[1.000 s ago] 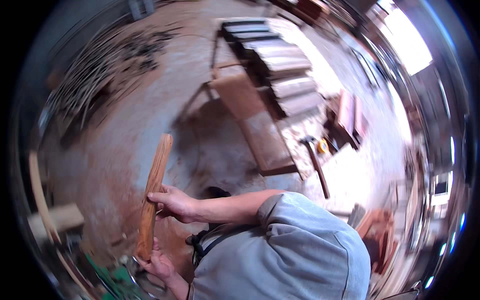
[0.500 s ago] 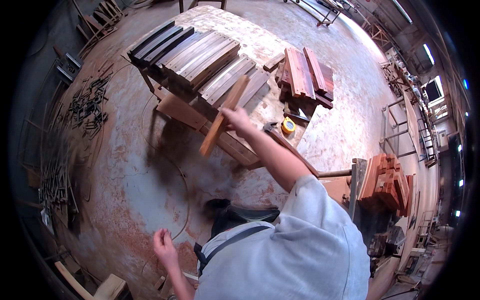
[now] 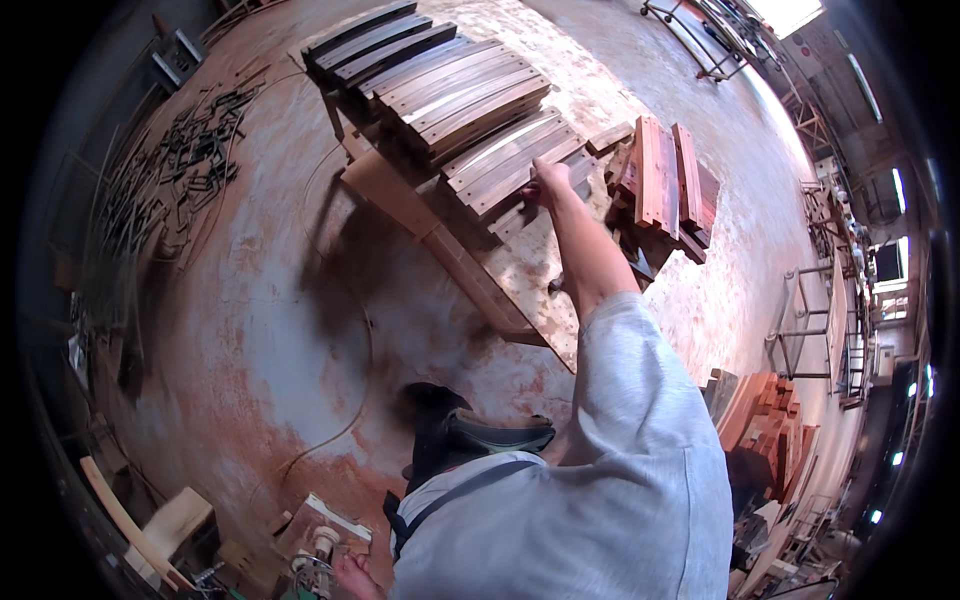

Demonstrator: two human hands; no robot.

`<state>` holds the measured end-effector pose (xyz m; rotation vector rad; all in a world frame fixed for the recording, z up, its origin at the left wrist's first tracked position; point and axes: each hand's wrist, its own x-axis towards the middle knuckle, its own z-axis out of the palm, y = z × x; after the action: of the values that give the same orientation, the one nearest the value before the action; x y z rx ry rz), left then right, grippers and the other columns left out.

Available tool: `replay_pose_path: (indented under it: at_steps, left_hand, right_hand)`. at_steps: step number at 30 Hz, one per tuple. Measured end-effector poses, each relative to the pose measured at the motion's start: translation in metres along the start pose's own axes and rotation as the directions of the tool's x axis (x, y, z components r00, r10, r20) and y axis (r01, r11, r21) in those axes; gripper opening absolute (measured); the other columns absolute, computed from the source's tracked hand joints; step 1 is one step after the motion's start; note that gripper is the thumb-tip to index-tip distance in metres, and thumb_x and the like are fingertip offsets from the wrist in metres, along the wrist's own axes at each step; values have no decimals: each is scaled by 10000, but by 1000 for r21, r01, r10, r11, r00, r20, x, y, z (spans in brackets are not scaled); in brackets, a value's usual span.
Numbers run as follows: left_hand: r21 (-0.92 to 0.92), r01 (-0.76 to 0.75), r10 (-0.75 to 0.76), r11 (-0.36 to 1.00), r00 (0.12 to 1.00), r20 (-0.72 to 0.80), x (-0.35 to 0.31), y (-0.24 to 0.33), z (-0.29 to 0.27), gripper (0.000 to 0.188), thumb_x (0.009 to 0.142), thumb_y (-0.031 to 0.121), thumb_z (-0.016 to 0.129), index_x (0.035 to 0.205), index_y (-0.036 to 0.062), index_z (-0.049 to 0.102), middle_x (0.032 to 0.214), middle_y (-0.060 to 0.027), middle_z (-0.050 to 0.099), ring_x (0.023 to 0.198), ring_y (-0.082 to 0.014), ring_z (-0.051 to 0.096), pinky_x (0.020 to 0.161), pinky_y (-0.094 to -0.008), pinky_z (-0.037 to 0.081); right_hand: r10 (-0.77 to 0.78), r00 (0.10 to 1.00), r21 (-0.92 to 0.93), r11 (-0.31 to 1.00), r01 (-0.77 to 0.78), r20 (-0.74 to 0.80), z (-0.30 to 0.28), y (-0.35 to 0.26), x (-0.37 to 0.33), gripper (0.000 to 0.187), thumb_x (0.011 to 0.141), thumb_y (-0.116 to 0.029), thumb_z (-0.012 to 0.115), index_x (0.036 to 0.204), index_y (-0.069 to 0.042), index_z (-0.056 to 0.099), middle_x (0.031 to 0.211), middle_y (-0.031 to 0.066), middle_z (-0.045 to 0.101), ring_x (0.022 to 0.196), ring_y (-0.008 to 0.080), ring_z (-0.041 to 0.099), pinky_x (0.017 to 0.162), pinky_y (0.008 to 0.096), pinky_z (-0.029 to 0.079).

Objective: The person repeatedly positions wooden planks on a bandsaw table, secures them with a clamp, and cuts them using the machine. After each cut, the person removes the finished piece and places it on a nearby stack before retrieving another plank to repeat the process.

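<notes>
My right hand (image 3: pixel 545 182) is stretched out over a workbench (image 3: pixel 462 272). Its fingers are curled on the near end of a curved wooden slat (image 3: pixel 505 175). That slat lies at the near side of a row of several like slats (image 3: pixel 440 85), set side by side across the bench. My left hand (image 3: pixel 350 578) hangs low at the bottom edge beside a small pale machine part (image 3: pixel 322 545). Only a part of it shows, and its fingers are hidden. My grey sleeve (image 3: pixel 640 400) fills the lower right.
A stack of reddish boards (image 3: pixel 668 180) stands just right of the slats. Dark metal pieces (image 3: pixel 170 170) litter the floor at the left. Pale wood offcuts (image 3: pixel 165 522) lie at the lower left. Reddish blocks (image 3: pixel 770 410) and a metal rack (image 3: pixel 800 320) stand at the right.
My right hand has carried the slat from down by my left side up to the bench and set it against the row. My left hand let go of it and dropped low.
</notes>
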<state>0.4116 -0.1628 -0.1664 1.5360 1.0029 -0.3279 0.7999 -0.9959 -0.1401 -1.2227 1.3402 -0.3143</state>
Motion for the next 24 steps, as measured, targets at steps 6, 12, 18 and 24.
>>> replay_pose_path:
  at_steps: [6,12,18,24]
  left_hand:
    - [-102,150,-147,983,989,29,-41,-43,26,84,897,96,439,816,92,461,653,9,418,532,-90,415,419,-202,319]
    - [-131,-32,-22,991,922,-386,-132,-103,69,181,861,144,555,995,22,563,735,-8,543,612,-86,506,519,-234,424]
    - [-629,72,-407,774,818,-406,-172,-241,112,140,794,159,599,837,26,607,771,-47,587,591,-132,563,522,-264,466]
    - [-982,3,-761,190,632,-146,-297,-346,208,135,781,87,508,652,60,484,590,-51,470,509,-152,504,413,-280,427]
  right_hand:
    - [-698,712,-546,627,556,-76,-52,36,117,375,875,-316,508,1061,9,525,973,177,562,850,305,567,642,451,480]
    - [-481,842,23,871,491,243,67,62,-68,286,894,-251,458,1107,-83,549,858,74,496,624,155,463,539,290,411]
    - [-254,427,-101,751,652,868,170,138,-228,292,878,-287,516,998,-35,602,658,17,517,481,113,462,433,268,389]
    - [415,-64,-243,643,726,907,252,248,-517,250,886,-180,524,1076,-18,538,776,49,596,575,113,542,467,259,467]
